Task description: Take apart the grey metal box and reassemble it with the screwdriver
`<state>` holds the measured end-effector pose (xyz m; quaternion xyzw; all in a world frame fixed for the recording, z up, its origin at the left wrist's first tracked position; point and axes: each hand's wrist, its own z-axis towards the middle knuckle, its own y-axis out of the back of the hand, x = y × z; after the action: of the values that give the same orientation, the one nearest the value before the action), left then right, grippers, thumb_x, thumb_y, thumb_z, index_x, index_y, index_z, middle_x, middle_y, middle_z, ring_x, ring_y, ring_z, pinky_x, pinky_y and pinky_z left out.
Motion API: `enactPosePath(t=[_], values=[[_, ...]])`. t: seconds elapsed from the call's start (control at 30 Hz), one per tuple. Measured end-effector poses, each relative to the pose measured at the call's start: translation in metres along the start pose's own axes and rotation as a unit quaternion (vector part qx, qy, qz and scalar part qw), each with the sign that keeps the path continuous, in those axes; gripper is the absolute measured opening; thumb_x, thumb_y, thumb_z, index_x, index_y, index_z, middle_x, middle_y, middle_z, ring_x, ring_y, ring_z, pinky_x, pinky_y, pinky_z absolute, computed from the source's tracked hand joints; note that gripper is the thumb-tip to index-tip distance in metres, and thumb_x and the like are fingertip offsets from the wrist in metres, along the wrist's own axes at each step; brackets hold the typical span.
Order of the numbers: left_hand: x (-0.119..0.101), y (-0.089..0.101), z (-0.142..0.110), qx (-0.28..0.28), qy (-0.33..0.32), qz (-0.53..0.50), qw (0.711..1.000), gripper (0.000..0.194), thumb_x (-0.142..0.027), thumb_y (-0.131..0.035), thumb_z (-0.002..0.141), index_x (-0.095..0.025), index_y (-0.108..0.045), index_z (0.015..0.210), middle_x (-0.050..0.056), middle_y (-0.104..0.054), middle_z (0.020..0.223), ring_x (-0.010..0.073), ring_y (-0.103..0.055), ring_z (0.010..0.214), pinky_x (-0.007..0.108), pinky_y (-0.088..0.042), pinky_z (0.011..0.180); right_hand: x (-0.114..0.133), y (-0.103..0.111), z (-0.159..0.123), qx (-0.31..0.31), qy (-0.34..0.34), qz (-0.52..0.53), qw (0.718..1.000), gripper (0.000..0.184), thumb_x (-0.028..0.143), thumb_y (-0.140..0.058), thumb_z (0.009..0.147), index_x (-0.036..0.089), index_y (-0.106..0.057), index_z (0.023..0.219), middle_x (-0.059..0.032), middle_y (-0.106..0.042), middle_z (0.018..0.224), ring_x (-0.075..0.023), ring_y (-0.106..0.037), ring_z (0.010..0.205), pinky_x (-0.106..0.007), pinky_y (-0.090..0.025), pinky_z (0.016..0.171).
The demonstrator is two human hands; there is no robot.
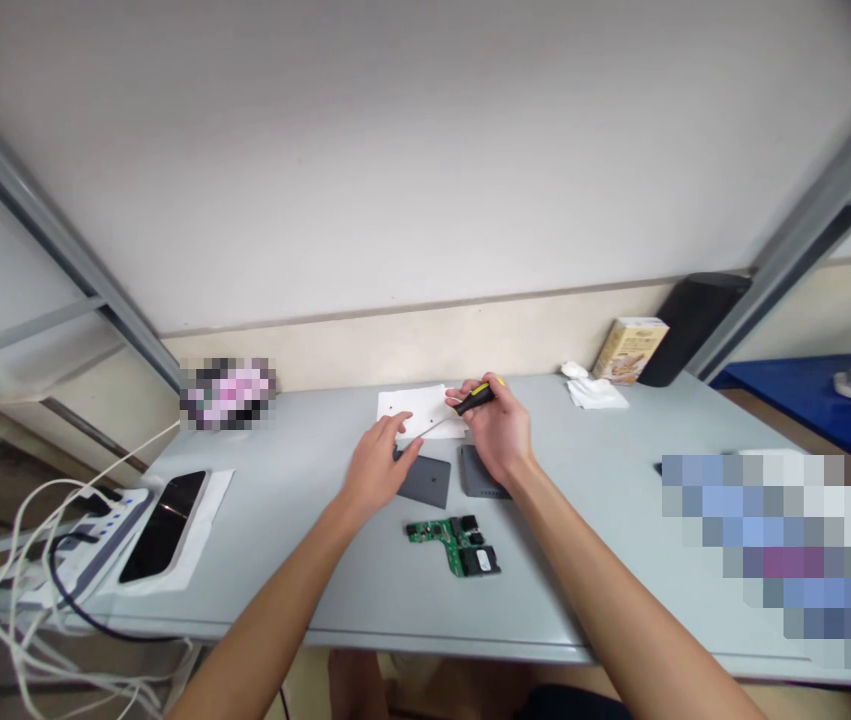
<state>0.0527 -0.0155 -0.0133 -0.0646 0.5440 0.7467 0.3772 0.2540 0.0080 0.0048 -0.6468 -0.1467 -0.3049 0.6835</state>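
Note:
My right hand (500, 430) is wrapped around the black and yellow handle of a screwdriver (476, 398). Its thin shaft points left and down toward my left hand (378, 465). The fingers of that hand are apart, with the thumb close to the screwdriver's tip; whether they touch I cannot tell. Under the left fingers lies a flat dark grey cover (426, 482), partly hidden by the hand. A dark grey casing (479, 475) sits below my right hand, partly covered by the wrist. Nearer to me rests a green circuit board (456, 545) with black connectors.
Behind my hands, a white sheet (425, 412) carries small dark specks. A phone (165, 527) lies at left beside a power strip (106, 540) with tangled white cables (20, 600). A tissue (596, 392), a yellow box (631, 350) and a black cylinder (695, 325) are at back right.

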Motion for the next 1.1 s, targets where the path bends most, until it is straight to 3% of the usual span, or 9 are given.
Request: enactPosePath(t=[0.1, 0.23, 0.4, 0.7, 1.1], values=[[0.0, 0.002, 0.001, 0.026, -0.019, -0.03, 0.999, 0.021, -0.033, -0.051, 0.107, -0.022, -0.066, 0.116, 0.004, -0.067, 0.108, 0.0184, -0.064, 0.097, 0.031, -0.051, 0.092, -0.001, -0.002, -0.001, -0.005, -0.009, 0.005, 1.0, 0.02, 0.034, -0.075, 0.087, 0.026, -0.057, 0.089, 0.0016, -0.067, 0.079, -0.0218, -0.074, 0.083, -0.04, -0.061, 0.082], [-0.002, 0.003, 0.0, 0.042, -0.031, -0.031, 0.998, 0.02, -0.032, -0.052, 0.106, -0.021, -0.068, 0.101, 0.004, -0.066, 0.101, 0.0182, -0.065, 0.095, 0.029, -0.05, 0.089, -0.002, 0.0, 0.001, -0.007, -0.01, 0.004, 1.0, 0.021, 0.034, -0.075, 0.086, 0.024, -0.057, 0.09, 0.0007, -0.067, 0.078, -0.0214, -0.074, 0.08, -0.039, -0.061, 0.081], [-0.004, 0.005, 0.0, 0.083, -0.008, 0.004, 0.997, 0.023, -0.033, -0.051, 0.106, -0.022, -0.07, 0.096, 0.002, -0.067, 0.104, 0.0159, -0.066, 0.089, 0.027, -0.049, 0.082, 0.002, 0.005, 0.006, -0.024, -0.002, 0.016, 1.0, 0.019, 0.032, -0.073, 0.087, 0.024, -0.056, 0.09, 0.0004, -0.066, 0.076, -0.0215, -0.073, 0.078, -0.038, -0.062, 0.081], [-0.003, 0.01, 0.0, 0.086, 0.036, 0.096, 0.991, 0.025, -0.03, -0.049, 0.104, -0.022, -0.065, 0.085, 0.0, -0.065, 0.087, 0.0163, -0.061, 0.075, 0.028, -0.041, 0.067, 0.01, 0.013, 0.013, -0.066, -0.016, 0.041, 0.997, 0.011, 0.027, -0.065, 0.089, 0.025, -0.055, 0.089, 0.0003, -0.065, 0.075, -0.0216, -0.072, 0.077, -0.04, -0.062, 0.082], [-0.005, 0.021, 0.003, 0.109, 0.066, 0.136, 0.983, 0.024, -0.024, -0.051, 0.099, -0.022, -0.056, 0.076, 0.001, -0.07, 0.081, 0.0189, -0.063, 0.071, 0.03, -0.035, 0.062, 0.017, 0.018, 0.018, -0.085, -0.028, 0.08, 0.993, 0.005, 0.025, -0.06, 0.088, 0.025, -0.054, 0.087, -0.0005, -0.063, 0.074, -0.0189, -0.069, 0.074, -0.036, -0.062, 0.08]])
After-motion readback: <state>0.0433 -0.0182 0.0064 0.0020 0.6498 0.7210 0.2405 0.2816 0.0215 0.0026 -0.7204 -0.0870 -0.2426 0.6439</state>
